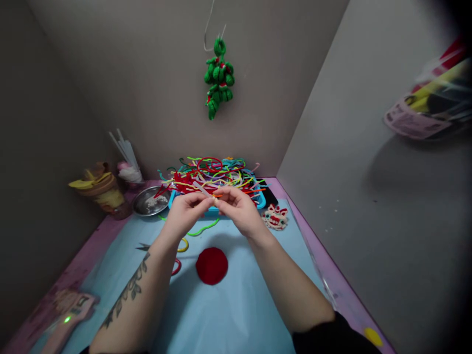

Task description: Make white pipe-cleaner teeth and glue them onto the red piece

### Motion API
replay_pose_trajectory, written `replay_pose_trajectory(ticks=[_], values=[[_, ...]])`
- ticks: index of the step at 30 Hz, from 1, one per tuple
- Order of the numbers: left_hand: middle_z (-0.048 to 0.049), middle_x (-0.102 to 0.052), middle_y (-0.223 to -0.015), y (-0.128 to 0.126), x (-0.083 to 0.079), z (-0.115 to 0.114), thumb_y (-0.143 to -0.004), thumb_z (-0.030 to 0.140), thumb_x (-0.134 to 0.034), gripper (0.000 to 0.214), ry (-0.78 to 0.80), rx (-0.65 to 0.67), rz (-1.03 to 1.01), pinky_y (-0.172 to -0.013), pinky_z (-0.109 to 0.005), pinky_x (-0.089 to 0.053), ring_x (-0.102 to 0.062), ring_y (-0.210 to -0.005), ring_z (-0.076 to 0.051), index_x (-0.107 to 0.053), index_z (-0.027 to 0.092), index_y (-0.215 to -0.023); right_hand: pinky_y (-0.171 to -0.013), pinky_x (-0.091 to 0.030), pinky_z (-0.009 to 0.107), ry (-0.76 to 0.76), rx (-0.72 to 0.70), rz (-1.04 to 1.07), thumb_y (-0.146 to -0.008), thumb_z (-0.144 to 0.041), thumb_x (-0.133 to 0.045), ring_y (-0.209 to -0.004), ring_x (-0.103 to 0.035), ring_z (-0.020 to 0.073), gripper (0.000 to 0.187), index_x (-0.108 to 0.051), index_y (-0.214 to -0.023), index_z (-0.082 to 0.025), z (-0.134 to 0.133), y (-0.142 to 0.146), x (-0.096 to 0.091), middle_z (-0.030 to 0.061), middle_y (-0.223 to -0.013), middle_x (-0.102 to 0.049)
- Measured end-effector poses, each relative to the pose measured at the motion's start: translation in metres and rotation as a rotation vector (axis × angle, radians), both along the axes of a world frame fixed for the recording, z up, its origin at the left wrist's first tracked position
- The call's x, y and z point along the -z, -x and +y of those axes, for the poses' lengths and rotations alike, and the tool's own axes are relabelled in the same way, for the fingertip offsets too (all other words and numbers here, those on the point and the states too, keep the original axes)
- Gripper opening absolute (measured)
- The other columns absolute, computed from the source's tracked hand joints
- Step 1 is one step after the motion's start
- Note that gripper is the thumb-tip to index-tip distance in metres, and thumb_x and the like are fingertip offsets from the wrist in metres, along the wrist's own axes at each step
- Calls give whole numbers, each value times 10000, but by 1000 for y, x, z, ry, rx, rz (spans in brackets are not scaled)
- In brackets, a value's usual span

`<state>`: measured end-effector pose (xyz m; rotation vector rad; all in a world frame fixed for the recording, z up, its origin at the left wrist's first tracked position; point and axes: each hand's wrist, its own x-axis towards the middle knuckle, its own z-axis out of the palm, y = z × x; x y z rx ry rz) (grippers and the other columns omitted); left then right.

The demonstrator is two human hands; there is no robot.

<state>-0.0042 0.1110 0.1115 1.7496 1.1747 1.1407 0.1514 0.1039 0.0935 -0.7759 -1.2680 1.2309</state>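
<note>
Over the middle of the table, my left hand [188, 212] and my right hand [239, 210] meet fingertip to fingertip. Both pinch a small cream-coloured piece [215, 200], too small to make out fully. A pale strip [200, 188] sticks up beside my left fingers; I cannot tell whether it belongs to that piece. Behind the hands stands a blue basket [262, 200] heaped with colourful pipe cleaners [217, 169]. A red round disc [212, 266] lies below the hands. Scissors [183, 244] with yellow and red handles are partly hidden by my left forearm. A green pipe cleaner [203, 229] lies nearby.
A metal bowl [149, 202] holds white bits, beside a pot [110, 192] and white sticks [127, 152]. A glue gun [70, 317] with a green light lies front left. At right is a red-and-cream animal-face ornament [275, 218]. A green ornament [219, 76] hangs on the wall.
</note>
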Motion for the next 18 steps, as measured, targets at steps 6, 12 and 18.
replay_pose_trajectory(ticks=[6, 12, 18], values=[[5, -619, -612, 4, 6, 4, -771, 422, -632, 288, 101, 89, -61, -463, -194, -365, -472, -497, -89, -714, 158, -852, -611, -474, 247, -62, 102, -50, -745, -331, -666, -680, -583, 129, 163, -648, -824, -190, 3, 1, 2, 10, -767, -649], [5, -598, -601, 6, 11, 5, -770, 426, -642, 297, 154, 124, -93, -461, -200, -349, -449, -481, -81, -705, 154, -869, -747, -493, 278, -368, 337, -338, -836, -227, -568, -821, -603, 152, 105, -662, -859, -187, -2, -1, 2, 42, -889, -648], [10, -596, -610, 3, 5, 1, -738, 399, -669, 265, 185, 122, -169, -445, -197, -336, -442, -473, -74, -700, 152, -826, -802, -490, 314, -690, 489, -626, -892, -158, -471, -870, -589, 171, 199, -647, -972, -203, -2, 0, 10, 61, -902, -640]])
